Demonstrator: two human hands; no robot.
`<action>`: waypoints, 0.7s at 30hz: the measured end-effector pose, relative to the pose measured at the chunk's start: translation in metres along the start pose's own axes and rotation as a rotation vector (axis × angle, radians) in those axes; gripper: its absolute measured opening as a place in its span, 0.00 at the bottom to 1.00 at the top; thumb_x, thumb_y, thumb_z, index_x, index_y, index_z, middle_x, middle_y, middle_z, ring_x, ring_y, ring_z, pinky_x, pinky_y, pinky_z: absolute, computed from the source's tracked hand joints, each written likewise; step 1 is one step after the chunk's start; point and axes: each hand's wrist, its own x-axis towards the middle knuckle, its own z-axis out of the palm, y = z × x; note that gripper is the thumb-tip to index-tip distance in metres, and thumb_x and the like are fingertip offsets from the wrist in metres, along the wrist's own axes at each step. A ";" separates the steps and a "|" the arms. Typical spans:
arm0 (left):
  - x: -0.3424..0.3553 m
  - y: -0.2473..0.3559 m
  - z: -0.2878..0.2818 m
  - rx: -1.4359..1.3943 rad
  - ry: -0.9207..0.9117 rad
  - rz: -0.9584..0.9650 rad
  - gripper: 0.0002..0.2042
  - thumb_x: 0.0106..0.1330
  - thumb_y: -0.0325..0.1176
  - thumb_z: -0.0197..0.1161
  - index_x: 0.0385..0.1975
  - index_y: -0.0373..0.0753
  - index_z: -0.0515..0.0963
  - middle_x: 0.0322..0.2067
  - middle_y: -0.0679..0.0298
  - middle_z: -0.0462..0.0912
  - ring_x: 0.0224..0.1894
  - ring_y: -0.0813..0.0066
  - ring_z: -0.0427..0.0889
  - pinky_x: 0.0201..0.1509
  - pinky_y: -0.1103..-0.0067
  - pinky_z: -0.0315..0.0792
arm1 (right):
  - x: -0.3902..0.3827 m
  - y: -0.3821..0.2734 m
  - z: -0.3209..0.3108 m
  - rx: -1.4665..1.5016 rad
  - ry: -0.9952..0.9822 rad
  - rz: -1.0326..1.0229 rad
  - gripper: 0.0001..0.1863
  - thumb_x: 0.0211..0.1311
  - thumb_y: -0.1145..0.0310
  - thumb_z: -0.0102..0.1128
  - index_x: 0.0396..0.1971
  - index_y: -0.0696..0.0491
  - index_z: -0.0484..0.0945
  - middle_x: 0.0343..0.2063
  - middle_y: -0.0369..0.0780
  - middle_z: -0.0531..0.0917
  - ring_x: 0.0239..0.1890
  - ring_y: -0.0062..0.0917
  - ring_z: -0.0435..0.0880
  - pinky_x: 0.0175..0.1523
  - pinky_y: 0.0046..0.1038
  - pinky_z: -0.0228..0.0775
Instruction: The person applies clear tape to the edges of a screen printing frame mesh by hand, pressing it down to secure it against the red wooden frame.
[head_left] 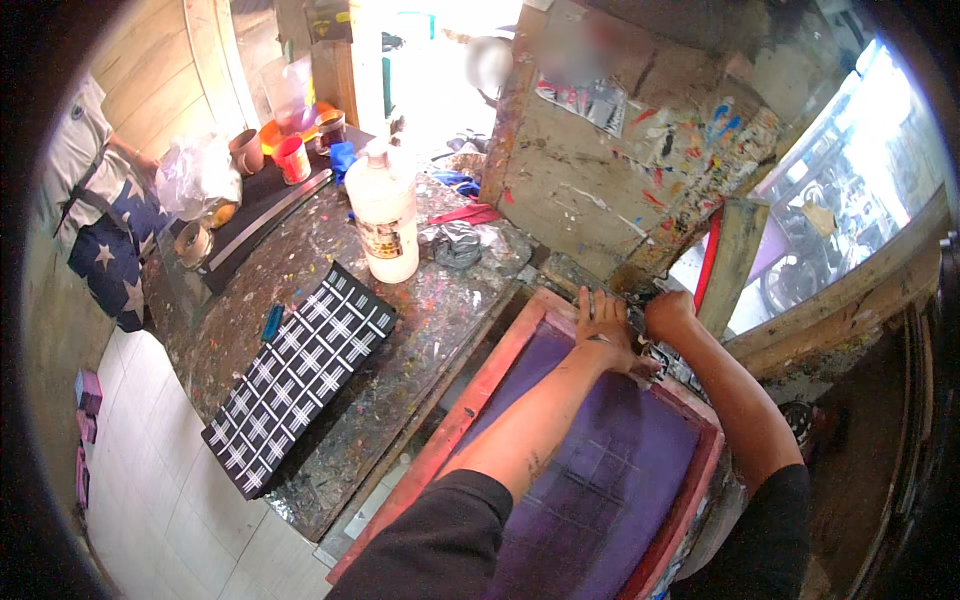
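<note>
A silk-screen frame (460,420) with reddish wooden sides and purple mesh (610,470) lies in front of me, a faint grid showing on the mesh. My left hand (604,328) rests at its far end, fingers stretched out and pressing near the far wooden bar. Just to the right, my right hand (668,316) is closed beside a dark, paint-smeared metal clamp (650,357); whatever it grips is hidden. On the table to the left lies a black sheet with a white checked print (300,385).
The paint-stained table (440,320) carries a large white plastic jug (383,225), a crumpled dark plastic bag (452,243) and a small blue object (272,323). Paint pots (291,160) stand farther back. A paint-splattered board (640,150) rises behind my hands. Another person (105,200) stands at far left.
</note>
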 end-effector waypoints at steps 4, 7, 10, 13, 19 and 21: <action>0.011 -0.004 0.014 0.060 -0.043 -0.012 0.51 0.61 0.69 0.55 0.74 0.34 0.50 0.75 0.52 0.50 0.79 0.52 0.37 0.75 0.47 0.18 | 0.006 -0.035 -0.008 -0.026 -0.089 0.271 0.16 0.51 0.51 0.69 0.36 0.43 0.88 0.34 0.28 0.87 0.33 0.24 0.86 0.25 0.33 0.74; 0.021 -0.010 0.027 0.041 -0.019 0.002 0.31 0.75 0.46 0.39 0.73 0.36 0.52 0.74 0.55 0.52 0.78 0.53 0.39 0.75 0.46 0.18 | 0.005 -0.050 -0.022 -0.121 -0.347 0.298 0.12 0.45 0.51 0.72 0.29 0.39 0.86 0.22 0.27 0.81 0.19 0.17 0.77 0.17 0.27 0.62; 0.026 -0.011 0.044 0.133 0.064 0.010 0.30 0.75 0.46 0.39 0.72 0.38 0.54 0.73 0.56 0.56 0.78 0.52 0.42 0.75 0.45 0.20 | -0.001 -0.056 -0.029 -0.120 -0.399 0.305 0.10 0.52 0.53 0.68 0.27 0.43 0.85 0.21 0.31 0.83 0.15 0.19 0.76 0.15 0.26 0.54; 0.029 -0.016 0.051 0.091 0.133 -0.006 0.30 0.73 0.45 0.44 0.72 0.37 0.54 0.71 0.54 0.59 0.78 0.52 0.42 0.74 0.45 0.22 | 0.004 -0.060 -0.030 -0.243 -0.529 0.402 0.18 0.56 0.42 0.64 0.28 0.43 0.84 0.20 0.28 0.84 0.17 0.20 0.81 0.17 0.27 0.60; 0.020 -0.012 0.038 0.070 0.142 -0.011 0.39 0.66 0.54 0.53 0.71 0.35 0.54 0.70 0.54 0.60 0.78 0.52 0.43 0.76 0.48 0.20 | 0.020 -0.054 -0.014 -0.164 -0.571 0.355 0.13 0.56 0.50 0.64 0.27 0.44 0.84 0.18 0.29 0.81 0.14 0.19 0.76 0.15 0.26 0.52; 0.012 -0.009 0.032 0.160 0.120 -0.012 0.34 0.70 0.51 0.46 0.72 0.37 0.55 0.72 0.55 0.58 0.78 0.53 0.41 0.75 0.46 0.19 | 0.020 -0.055 -0.014 -0.178 -0.558 0.412 0.12 0.56 0.51 0.65 0.27 0.43 0.85 0.18 0.30 0.81 0.14 0.19 0.76 0.15 0.26 0.52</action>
